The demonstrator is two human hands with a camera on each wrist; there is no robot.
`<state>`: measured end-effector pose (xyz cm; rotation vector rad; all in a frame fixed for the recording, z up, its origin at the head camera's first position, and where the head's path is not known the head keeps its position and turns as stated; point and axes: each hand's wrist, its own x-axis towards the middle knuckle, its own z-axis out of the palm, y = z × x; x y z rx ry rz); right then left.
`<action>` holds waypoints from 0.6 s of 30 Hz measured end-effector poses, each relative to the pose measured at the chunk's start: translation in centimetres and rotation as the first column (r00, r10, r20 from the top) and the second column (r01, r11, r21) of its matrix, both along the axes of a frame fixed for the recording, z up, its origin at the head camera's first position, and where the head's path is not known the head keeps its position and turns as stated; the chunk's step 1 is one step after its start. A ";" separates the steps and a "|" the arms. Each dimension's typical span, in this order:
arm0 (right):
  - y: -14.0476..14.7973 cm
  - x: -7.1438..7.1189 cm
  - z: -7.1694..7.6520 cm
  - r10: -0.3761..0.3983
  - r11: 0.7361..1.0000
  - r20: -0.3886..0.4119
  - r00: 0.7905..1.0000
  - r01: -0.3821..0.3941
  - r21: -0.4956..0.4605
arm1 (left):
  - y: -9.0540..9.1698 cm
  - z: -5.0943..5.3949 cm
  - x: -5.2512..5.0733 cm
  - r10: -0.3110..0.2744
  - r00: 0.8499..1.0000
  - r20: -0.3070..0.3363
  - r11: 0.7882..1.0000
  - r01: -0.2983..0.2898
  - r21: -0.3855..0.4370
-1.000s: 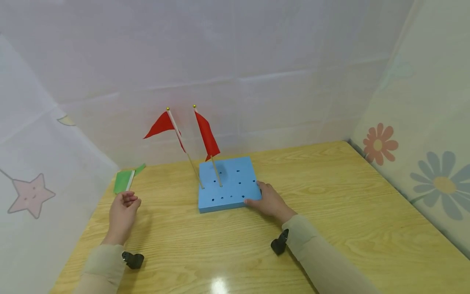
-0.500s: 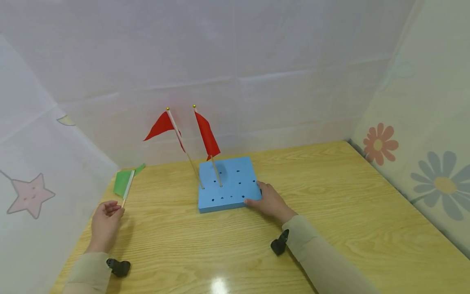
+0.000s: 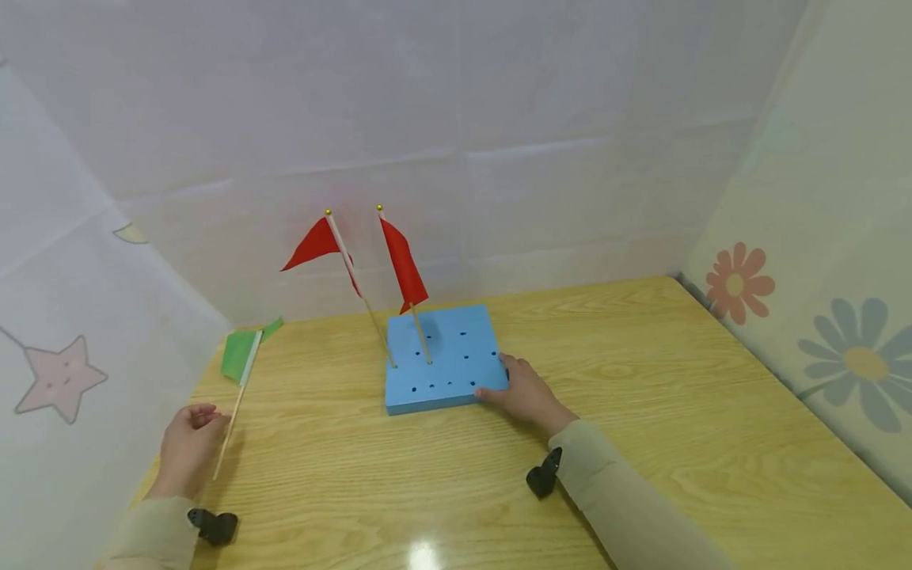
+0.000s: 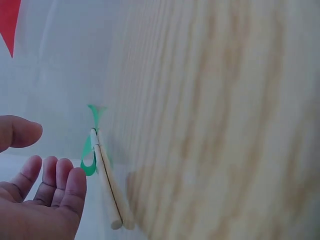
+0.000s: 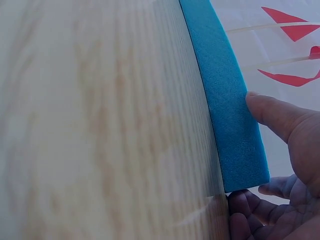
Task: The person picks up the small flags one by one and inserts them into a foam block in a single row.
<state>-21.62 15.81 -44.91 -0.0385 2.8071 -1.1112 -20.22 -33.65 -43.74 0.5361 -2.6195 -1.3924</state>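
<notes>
A green flag (image 3: pixel 237 354) on a wooden stick (image 3: pixel 229 431) lies at the table's left side. My left hand (image 3: pixel 188 449) is beside this stick; in the left wrist view its thumb stands apart from the loosely bent fingers (image 4: pixel 75 192), with nothing between them. The stick (image 4: pixel 106 190) lies just past the fingertips. My right hand (image 3: pixel 526 393) grips the near right corner of a blue foam board (image 3: pixel 440 372), thumb on the top and fingers along the side. Two red flags, one on the left (image 3: pixel 313 244) and one on the right (image 3: pixel 404 265), stand tilted in the board's holes.
The board has several other small dark holes. White cloth (image 3: pixel 541 158) hangs behind the wooden table (image 3: pixel 627 372), and printed cloths with a star (image 3: pixel 61 378) and flowers (image 3: pixel 865 360) flank it. A black wrist camera (image 3: pixel 212 526) sits on each sleeve.
My left hand has moved down and left along the green flag's stick, baring more of it, and is now beside it. The right hand stays on the board.
</notes>
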 end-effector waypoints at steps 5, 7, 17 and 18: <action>0.0 0.0 0.0 0.006 1.000 -0.018 1.000 -0.006 -0.005 | -0.3 -0.4 0.1 -0.026 0.999 0.038 0.998 0.024 0.054; 0.1 -0.1 0.1 0.004 1.000 -0.018 1.000 -0.005 -0.010 | -0.3 -0.4 0.1 -0.043 0.997 0.057 0.997 0.039 0.069; 0.0 -0.2 0.0 0.009 1.000 -0.012 1.000 -0.009 -0.008 | -0.5 -0.6 0.0 -0.109 0.988 0.112 0.993 0.103 0.056; 0.0 -0.2 0.0 0.007 1.000 -0.010 1.000 -0.007 -0.007 | -0.5 -0.6 0.0 -0.123 0.986 0.116 0.992 0.118 0.048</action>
